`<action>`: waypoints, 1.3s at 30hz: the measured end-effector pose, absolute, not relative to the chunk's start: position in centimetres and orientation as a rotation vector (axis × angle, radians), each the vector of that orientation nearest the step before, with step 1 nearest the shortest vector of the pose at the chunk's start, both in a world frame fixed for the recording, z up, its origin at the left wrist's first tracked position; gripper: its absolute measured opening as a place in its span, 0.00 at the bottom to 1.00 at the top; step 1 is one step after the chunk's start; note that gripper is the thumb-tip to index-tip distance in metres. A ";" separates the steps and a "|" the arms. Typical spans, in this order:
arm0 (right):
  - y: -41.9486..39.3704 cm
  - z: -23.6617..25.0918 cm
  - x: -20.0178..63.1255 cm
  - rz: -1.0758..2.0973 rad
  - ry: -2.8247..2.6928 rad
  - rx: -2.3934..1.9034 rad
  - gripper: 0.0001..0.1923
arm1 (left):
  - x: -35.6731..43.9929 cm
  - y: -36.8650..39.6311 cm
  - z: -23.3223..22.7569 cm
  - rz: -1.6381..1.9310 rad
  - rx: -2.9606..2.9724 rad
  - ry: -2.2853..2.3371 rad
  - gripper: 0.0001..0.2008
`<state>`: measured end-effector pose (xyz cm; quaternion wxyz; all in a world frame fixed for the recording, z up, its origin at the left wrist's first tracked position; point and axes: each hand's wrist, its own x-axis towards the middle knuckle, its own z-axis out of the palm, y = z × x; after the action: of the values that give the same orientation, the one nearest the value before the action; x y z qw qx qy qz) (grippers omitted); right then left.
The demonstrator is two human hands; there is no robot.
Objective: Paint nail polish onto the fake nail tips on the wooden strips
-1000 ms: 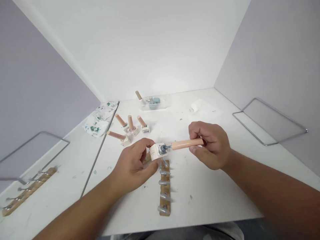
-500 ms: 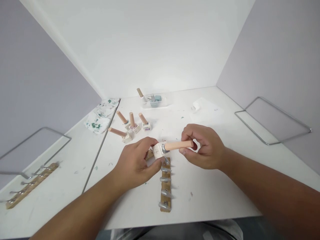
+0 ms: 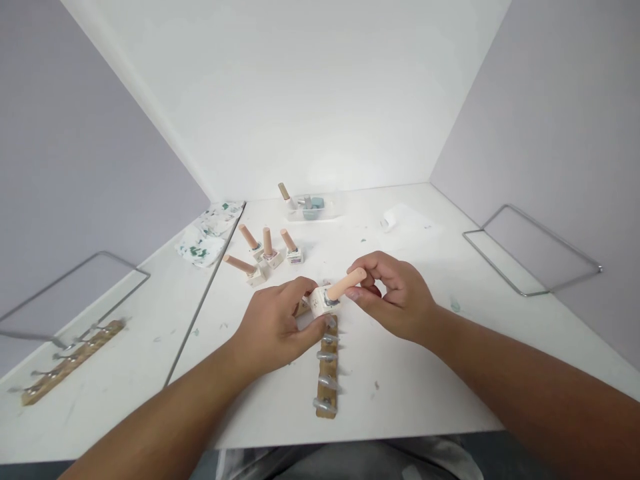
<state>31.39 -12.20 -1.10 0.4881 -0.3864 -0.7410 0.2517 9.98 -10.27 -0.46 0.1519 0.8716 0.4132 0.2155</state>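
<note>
At table centre: small white square glass bottle [image 3: 320,303], light, rigid, breakable, gripped by left hand [image 3: 275,330]; its peach cylindrical cap [image 3: 347,284], at two o'clock, pinched by right hand [image 3: 397,297].

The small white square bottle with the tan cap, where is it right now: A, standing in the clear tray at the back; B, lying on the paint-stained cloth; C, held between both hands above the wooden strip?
C: the left hand grips the small white square bottle while the right hand pinches its tan cap, above the wooden strip.
</note>
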 end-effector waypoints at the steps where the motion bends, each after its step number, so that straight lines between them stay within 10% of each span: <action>1: -12.2 -1.0 31.4 0.611 -1.807 -0.945 0.02 | 10.0 -10.3 -0.5 0.623 2.454 1.186 0.12; 9: -10.6 -2.8 32.5 0.406 -1.973 -0.914 0.16 | 9.8 -9.9 -1.0 0.818 1.942 1.035 0.11; 22: -7.7 -3.6 34.5 0.439 -2.335 -1.208 0.09 | 1.0 -10.3 0.6 1.097 1.763 1.354 0.17; 39: -7.4 -4.0 34.3 0.452 -2.499 -1.218 0.11 | -4.7 -6.5 -3.0 0.635 1.741 2.041 0.20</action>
<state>34.32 -7.44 -3.99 0.1619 -0.4267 -0.8756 0.1584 -4.72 -6.52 -3.05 0.1915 0.6198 0.7267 0.2260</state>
